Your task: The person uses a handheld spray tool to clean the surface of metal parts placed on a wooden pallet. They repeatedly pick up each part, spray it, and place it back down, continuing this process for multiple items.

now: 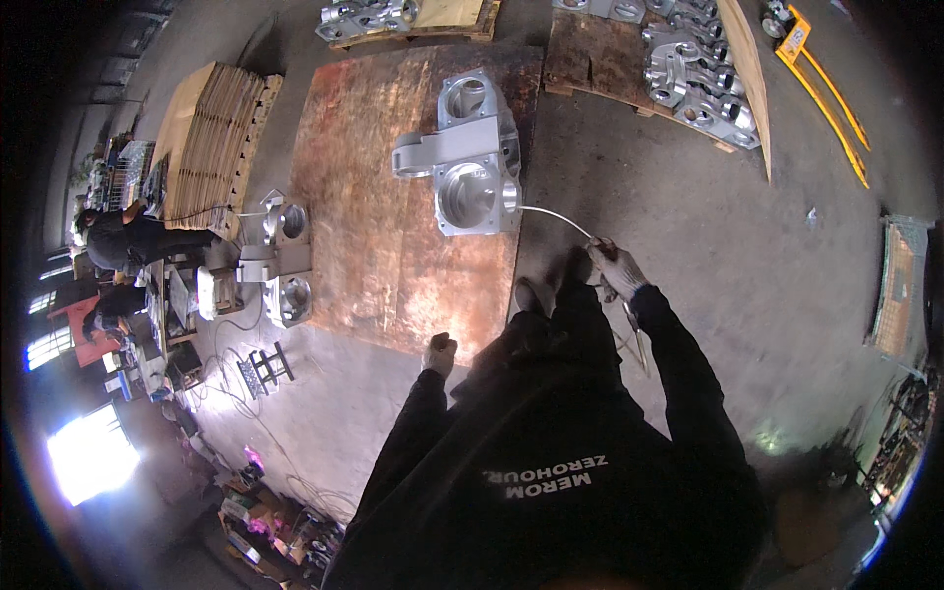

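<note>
"Head view: how are the hands?"
"Apart: left hand [440, 354] curled near the scuffed brown wooden board [364, 197], right hand [617, 265] clamped on a thin pale curved rod [557, 214]."
"The silver double-ringed metal casting [479, 143]?"
"On the board, rod reaching its right side."

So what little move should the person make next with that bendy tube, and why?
Maybe nudge the bendy tube slowly around the round side opening of the grey metal part. The right hand grips the tube, and its far end is at that opening, though I can't tell whether it goes inside. The left hand is curled, holding nothing I can see.
</note>
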Demonstrator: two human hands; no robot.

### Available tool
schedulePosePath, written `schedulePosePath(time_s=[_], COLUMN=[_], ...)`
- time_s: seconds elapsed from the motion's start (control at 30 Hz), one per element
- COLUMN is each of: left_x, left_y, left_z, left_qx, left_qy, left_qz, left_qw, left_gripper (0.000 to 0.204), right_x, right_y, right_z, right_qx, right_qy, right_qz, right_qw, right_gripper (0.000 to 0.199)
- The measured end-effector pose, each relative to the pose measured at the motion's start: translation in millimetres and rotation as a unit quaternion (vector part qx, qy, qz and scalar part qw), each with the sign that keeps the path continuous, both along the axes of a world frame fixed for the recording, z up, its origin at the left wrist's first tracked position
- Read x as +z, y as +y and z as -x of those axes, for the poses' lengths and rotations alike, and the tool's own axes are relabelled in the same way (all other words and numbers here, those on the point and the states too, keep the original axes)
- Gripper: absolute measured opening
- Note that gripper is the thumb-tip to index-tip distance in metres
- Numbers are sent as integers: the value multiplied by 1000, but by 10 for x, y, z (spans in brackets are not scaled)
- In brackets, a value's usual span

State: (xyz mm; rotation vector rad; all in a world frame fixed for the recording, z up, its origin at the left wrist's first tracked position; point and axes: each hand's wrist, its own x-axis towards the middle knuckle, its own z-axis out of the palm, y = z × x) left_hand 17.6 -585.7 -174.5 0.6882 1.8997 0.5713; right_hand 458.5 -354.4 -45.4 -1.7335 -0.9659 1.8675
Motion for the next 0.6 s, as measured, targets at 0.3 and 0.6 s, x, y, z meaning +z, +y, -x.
schedulePosePath(time_s=[0.3, 0.6], left_x=[-167, -79], left_y=[-73, 69], left_z=[-7, -34], left_qx=[-20, -54], left_qy=[20, 43], left_qz=[23, 27], left_qw=[999, 997], left_gripper=[43, 42], right_x=[273, 105], right_y=[-364, -454], right_z=[138, 303], right_qx=[-46, 6], right_qy=[16, -57], right_qz=[18, -93], right_qw=[999, 994], right_gripper=[34, 33])
